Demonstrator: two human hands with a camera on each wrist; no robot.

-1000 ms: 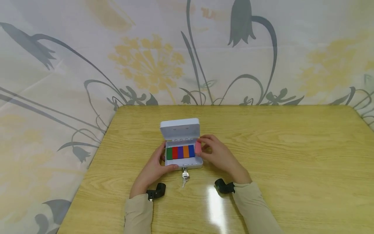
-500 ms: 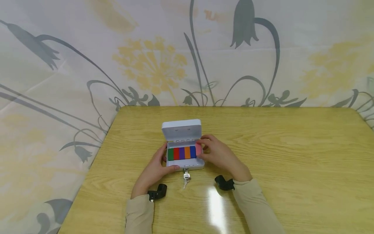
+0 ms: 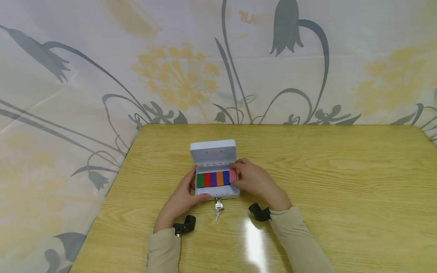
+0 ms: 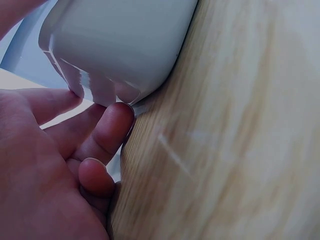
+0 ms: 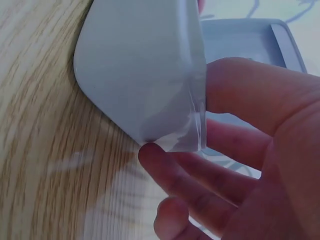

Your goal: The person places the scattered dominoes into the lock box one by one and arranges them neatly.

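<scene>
A white metal box [image 3: 229,196] stands on the table with its lid [image 3: 213,156] raised. Inside, a row of coloured blocks runs from green [image 3: 200,181] through red, purple and orange to blue [image 3: 226,178]. My left hand [image 3: 181,201] grips the box at its left side, thumb along the front edge. At the row's right end my right hand [image 3: 258,185] pinches a pink block [image 3: 233,175] between thumb and fingers, inside the box's right wall. In the right wrist view, one fingertip touches the outside of the box [image 5: 140,75]; the block is hidden there.
Keys [image 3: 218,207] hang from the lock at the box's front. Wood-grain table [image 3: 334,182] spreads around the box, widest to the right. Behind it hangs a flower-patterned cloth [image 3: 191,68]. Each wrist wears a black camera mount [image 3: 260,212].
The pink block has gone from above the box's right edge down and left, to lie level beside the blue block. My left hand keeps its grip on the box.
</scene>
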